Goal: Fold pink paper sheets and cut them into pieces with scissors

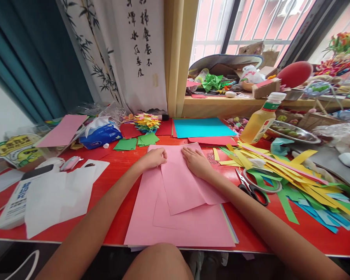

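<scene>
Paper everywhere on a red surface. At the centre, a pink sheet, lying tilted on a stack of larger pink paper near the front edge.

Left hand at the sheet's upper left corner, fingers curled under into a loose fist, knuckles down on the paper. Impossible to tell whether pinching the edge or only pressing it. Right hand spread flat, palm down, on the sheet's upper right part, gripping nothing. Both hands close together, not touching.

Just right of the right forearm, black-handled scissors, lying at the edge of a heap of yellow, green and blue paper strips. Beyond the hands, a turquoise sheet and green squares, with a pile of small folded coloured pieces behind the squares. Farther right, a bottle of yellow drink, standing upright.

To the left, a blue tissue pack, another pink sheet and a white plastic bag, all well apart from the hands.
</scene>
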{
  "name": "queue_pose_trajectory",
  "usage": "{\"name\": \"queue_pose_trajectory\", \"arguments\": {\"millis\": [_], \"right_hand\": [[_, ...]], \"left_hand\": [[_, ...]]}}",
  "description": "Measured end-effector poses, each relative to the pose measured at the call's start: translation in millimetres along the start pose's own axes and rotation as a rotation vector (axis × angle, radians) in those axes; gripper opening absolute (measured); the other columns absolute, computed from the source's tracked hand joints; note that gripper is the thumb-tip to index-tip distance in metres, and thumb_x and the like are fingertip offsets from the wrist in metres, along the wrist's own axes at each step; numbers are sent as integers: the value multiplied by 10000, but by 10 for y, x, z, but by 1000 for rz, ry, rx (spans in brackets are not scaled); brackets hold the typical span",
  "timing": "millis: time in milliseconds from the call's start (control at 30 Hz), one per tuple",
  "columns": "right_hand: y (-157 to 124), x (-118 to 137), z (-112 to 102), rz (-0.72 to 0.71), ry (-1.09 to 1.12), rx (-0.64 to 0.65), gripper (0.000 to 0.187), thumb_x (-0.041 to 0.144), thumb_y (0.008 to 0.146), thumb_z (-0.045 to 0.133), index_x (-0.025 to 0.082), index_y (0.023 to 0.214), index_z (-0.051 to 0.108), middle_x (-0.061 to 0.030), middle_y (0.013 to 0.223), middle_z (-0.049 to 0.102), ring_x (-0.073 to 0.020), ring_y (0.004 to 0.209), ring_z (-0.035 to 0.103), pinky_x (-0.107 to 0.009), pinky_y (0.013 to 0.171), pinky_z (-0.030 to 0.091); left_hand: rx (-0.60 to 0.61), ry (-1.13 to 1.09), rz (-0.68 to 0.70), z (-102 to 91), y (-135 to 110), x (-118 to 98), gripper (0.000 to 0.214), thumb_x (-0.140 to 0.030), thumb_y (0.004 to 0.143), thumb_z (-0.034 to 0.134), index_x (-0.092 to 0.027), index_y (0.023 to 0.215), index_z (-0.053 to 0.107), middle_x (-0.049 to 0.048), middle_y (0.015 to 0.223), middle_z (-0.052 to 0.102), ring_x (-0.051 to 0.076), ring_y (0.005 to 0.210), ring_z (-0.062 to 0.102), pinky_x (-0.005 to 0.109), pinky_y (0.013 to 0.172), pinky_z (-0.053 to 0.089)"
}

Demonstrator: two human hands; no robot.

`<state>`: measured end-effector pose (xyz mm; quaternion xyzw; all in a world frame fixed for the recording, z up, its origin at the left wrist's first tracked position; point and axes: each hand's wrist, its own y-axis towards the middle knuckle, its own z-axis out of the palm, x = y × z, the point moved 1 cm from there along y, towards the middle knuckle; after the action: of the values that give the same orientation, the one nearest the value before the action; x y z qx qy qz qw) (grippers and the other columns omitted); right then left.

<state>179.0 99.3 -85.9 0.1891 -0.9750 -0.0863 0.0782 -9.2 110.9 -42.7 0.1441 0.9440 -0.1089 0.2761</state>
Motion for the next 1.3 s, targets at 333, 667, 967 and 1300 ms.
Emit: {"name": "queue_pose_trajectory", "arguments": {"millis": [333,667,967,1300], "right_hand": [[-4,9,-4,-10,-16,-14,478,236,907,174,105,1325,365,-103,1398,341,-191,1287,295,-394,1033,221],[-6,15,-23,-7,-18,4,478,164,881,192,102,1318,375,-108,1400,337,-196,1289,294,-409,1028,228],[-14,-3,-44,5,21,17,484,226,904,173,87,1327,363,-98,1398,341,-179,1293,288,-384,1050,213],[-114,37,-70,-64,38,59,502,284,916,162,98,1354,321,-94,1421,296,-186,1314,240,-394,1057,210]], "left_hand": [[15,-17,-17,3,-2,4,101,-172,648,513,-178,749,502,-35,554,503,96,444,477,201,429,325],[46,-32,-35,4,-7,-5,121,-152,644,523,-165,765,514,-24,571,530,93,443,494,193,426,339],[-47,-9,-36,19,6,18,118,-159,686,515,-165,802,531,-10,601,537,107,495,508,199,453,340],[-107,-6,-9,-26,73,94,134,-205,643,571,-157,768,584,20,772,616,141,709,539,213,579,372]]}}
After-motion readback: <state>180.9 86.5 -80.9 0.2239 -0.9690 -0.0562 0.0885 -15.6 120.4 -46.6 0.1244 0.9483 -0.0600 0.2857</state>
